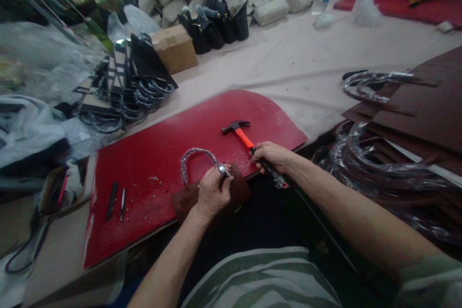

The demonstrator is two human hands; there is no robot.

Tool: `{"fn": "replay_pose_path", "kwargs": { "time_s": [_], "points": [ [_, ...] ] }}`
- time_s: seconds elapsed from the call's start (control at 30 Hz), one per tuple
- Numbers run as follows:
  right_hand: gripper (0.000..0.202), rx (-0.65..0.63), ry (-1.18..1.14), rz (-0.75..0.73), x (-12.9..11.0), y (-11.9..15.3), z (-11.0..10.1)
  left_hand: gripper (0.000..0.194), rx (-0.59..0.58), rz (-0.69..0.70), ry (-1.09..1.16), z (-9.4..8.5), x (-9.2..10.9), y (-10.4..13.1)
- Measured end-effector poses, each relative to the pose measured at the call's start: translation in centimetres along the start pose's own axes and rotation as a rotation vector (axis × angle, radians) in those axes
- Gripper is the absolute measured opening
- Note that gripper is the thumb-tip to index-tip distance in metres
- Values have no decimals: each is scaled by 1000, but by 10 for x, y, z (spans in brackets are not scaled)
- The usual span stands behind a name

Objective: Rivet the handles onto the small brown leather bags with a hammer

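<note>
My left hand [215,191] is closed round a small silver metal tool [222,168], over a brown leather panel [236,192] at the front edge of a red board [122,163]. A curved handle [183,166] wrapped in clear plastic rises from the panel and lies on the board. My right hand [271,156] grips the dark handle of a hammer [244,137]. The hammer's head is over the board, right of the curved handle, apart from the metal tool. What lies under the tool's tip is hidden.
Two thin tools [122,204] and small scattered bits lie on the board's left part. Brown panels with wrapped handles [361,154] are piled at right. Black panels [144,65], a cardboard box [174,48] and black bags [216,24] stand behind. A person's arm shows top right.
</note>
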State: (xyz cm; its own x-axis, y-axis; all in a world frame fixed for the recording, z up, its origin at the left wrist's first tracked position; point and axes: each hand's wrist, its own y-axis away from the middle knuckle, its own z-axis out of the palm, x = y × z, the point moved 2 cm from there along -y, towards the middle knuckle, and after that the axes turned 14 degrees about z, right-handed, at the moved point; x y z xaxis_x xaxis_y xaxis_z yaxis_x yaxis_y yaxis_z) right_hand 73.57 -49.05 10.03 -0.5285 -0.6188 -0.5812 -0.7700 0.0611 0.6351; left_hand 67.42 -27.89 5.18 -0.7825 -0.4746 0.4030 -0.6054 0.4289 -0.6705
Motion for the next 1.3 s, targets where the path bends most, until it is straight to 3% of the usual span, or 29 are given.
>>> {"fn": "replay_pose_path", "kwargs": {
  "time_s": [0.07, 0.2, 0.3, 0.4, 0.47, 0.57, 0.63, 0.7, 0.8, 0.97, 1.07, 1.13, 1.23, 1.3],
  "points": [
    [2, -96, -89, 8, -10, 9, 0, 12, -6, -1, -7, 0, 1, -1],
    [26, -64, -237, -32, -16, 54, -4, 11, -12, -35, -12, 1, 1, 0],
    [41, 181, -227, -268, -9, 100, -22, 11, -21, -71, 7, 2, 1, 0],
    [40, 489, 55, -527, 2, 139, -42, 12, -24, -108, 37, 2, 1, 0],
    [35, 511, 256, -570, 9, 153, -48, 13, -24, -120, 46, 2, 2, 0],
    [31, 426, 426, -561, 11, 166, -50, 13, -16, -107, 40, 1, 2, 0],
    [28, 464, 412, -613, 4, 178, -50, 13, -9, -98, 37, 1, 2, 0],
    [26, 581, 319, -689, -2, 189, -50, 12, -4, -90, 34, 2, 2, 0],
    [25, 690, 285, -782, -1, 193, -46, 11, -1, -85, 24, 2, 1, 1],
    [27, 536, 576, -640, 7, 176, -47, 9, 3, -91, 1, 2, 1, 0],
    [27, 649, 368, -717, 4, 182, -50, 9, -18, -97, 15, 2, 1, -2],
    [27, 638, 331, -742, 5, 184, -46, 9, -22, -95, 17, 2, 1, -3],
    [28, 453, 500, -543, 15, 175, -40, 9, -19, -87, 11, 2, 1, -3],
    [32, 383, 483, -409, 20, 165, -41, 9, -27, -92, 23, 3, 0, -2]
  ]
}}
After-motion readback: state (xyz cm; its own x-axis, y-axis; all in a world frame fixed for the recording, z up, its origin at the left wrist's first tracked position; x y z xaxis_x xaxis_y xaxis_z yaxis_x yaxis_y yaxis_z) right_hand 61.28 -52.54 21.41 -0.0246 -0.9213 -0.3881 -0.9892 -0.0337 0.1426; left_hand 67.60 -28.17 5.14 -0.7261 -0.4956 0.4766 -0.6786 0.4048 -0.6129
